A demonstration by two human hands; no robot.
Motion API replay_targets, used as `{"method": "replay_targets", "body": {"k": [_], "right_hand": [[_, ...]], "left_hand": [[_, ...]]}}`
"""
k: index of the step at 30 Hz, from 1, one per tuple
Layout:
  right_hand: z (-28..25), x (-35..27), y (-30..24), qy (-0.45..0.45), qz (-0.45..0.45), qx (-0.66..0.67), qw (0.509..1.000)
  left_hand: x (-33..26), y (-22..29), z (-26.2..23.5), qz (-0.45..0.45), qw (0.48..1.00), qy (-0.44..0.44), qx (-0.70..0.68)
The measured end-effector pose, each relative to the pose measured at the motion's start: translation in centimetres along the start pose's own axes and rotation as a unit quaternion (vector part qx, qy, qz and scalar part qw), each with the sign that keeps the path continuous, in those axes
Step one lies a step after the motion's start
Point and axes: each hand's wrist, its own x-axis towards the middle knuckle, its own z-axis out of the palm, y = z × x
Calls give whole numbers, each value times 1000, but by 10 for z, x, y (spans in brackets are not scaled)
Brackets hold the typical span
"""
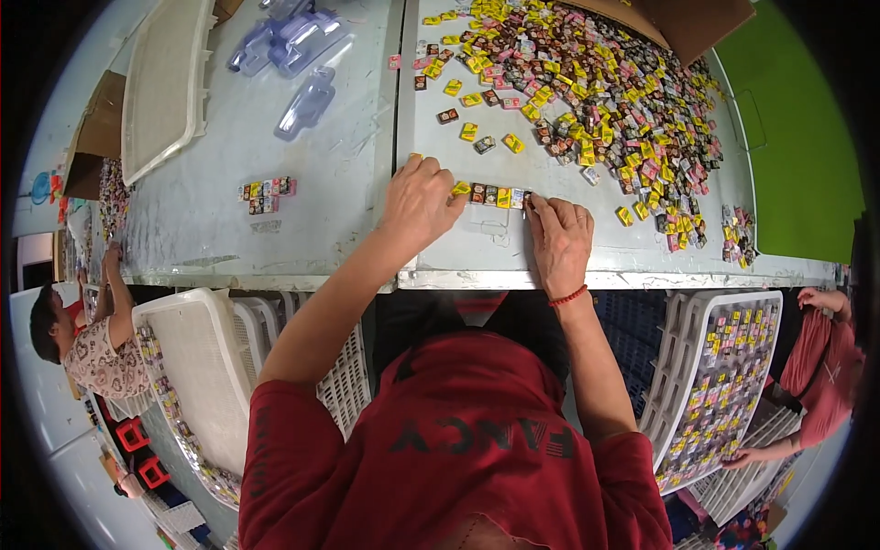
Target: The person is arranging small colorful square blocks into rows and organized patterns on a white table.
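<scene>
A short row of small printed boxes [490, 195] lies on the table in front of me, with yellow, brown and white pieces set side by side. My left hand [420, 200] is closed at the row's left end, thumb and finger against a yellow box [460, 188]. Another bit of yellow shows at its far knuckles, mostly hidden. At the opposite end, my right hand [561, 240] pinches a dark box [528, 201] between its fingertips. A red bead bracelet [568, 295] circles that wrist.
A large heap of similar boxes [596, 101] spreads across the far right, below a cardboard box [706, 23]. Left are clear plastic trays [307, 103], a small box cluster [266, 194] and a white crate [167, 92]. Co-workers [96, 344] stand at both sides; a filled crate [720, 390] is right.
</scene>
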Motion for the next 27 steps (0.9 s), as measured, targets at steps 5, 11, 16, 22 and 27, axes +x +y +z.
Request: {"method": "replay_targets", "body": {"k": [5,11,16,22,27], "right_hand": [[2,1,0,7,-11,-1,1000],[-1,0,1,7,-9,-5,1000],[0,-2,1,-6,-8,-4,1000],[0,0,-1,4,-9,0,1000],[1,-1,0,-2,-8,-8,1000]], "left_hand": [[-8,14,5,-51,998,25,9],[-8,18,10,-52,996,70,-31],[-13,14,15,-88,990,59,-93],[-2,-47,-4,8,984,161,-69],[-8,-53,1,-25,984,67,-163]]}}
